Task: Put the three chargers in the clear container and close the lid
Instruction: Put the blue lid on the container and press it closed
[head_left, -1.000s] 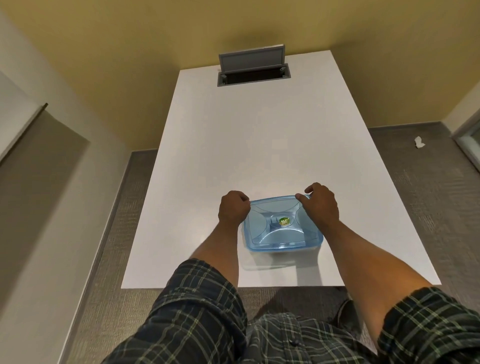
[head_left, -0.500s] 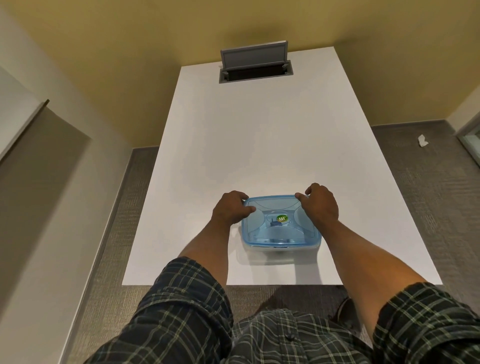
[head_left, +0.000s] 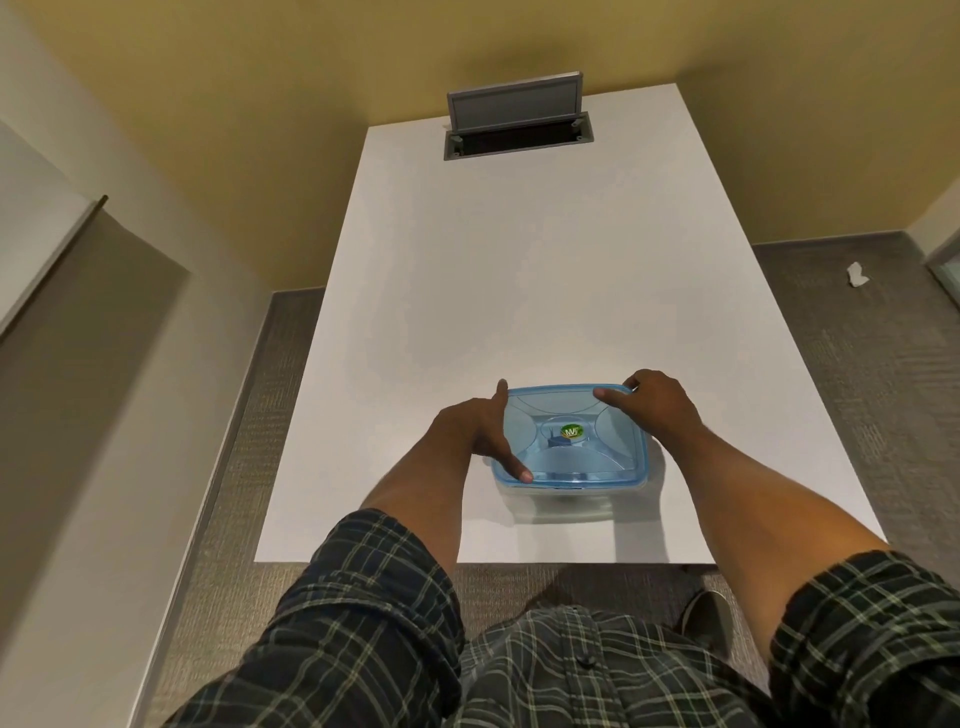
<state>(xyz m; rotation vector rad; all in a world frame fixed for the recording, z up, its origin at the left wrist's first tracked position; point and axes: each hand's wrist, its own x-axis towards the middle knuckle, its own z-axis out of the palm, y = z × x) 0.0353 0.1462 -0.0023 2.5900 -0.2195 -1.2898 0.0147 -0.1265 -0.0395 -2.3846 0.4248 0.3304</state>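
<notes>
The clear container (head_left: 566, 496) stands near the front edge of the white table (head_left: 519, 270). Its translucent blue lid (head_left: 545, 457), with a green sticker (head_left: 570, 431) in the middle, lies flat on top. My left hand (head_left: 470, 428) is spread along the lid's left edge, with the thumb on the near-left corner and the index finger at the far-left corner. My right hand (head_left: 657, 402) curls over the far-right corner with its thumb on the lid. The chargers are hidden; only a dark shape shows through the lid.
A cable box (head_left: 514, 140) with its grey flap raised sits in the table's far end. A crumpled paper (head_left: 857, 274) lies on the carpet to the right. My shoe (head_left: 709, 618) shows under the table's front edge. A wall runs along the left.
The lid, tilted a second ago, now lies flat on the container. My left hand has opened from a curled grip and spread along the left edge. My right hand stays at the far-right corner.
</notes>
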